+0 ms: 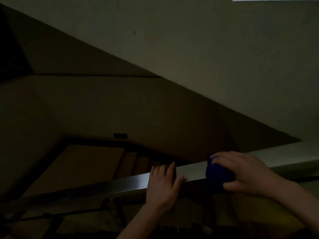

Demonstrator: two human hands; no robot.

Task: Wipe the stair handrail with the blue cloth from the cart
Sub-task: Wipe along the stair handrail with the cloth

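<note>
Both bare forearms reach up from the lower edge of the view. The left hand (163,184) lies palm down, fingers spread and curled over the handrail (120,184), thumb on its near edge. Just beside it, the right hand (245,173) is cupped, fingers and thumb clasping the blue cloth (216,176) against the handrail.

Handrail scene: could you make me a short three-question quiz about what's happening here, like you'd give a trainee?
1. True or false: the blue cloth lies on the stairs below.
2. Which hand presses the cloth onto the handrail? A) left B) right
3. Fill in: the left hand rests on the ____, beside the cloth, bare.

Key: 1 false, it is wrapped over the rail under the right hand. 2 B. 3 handrail.
</note>
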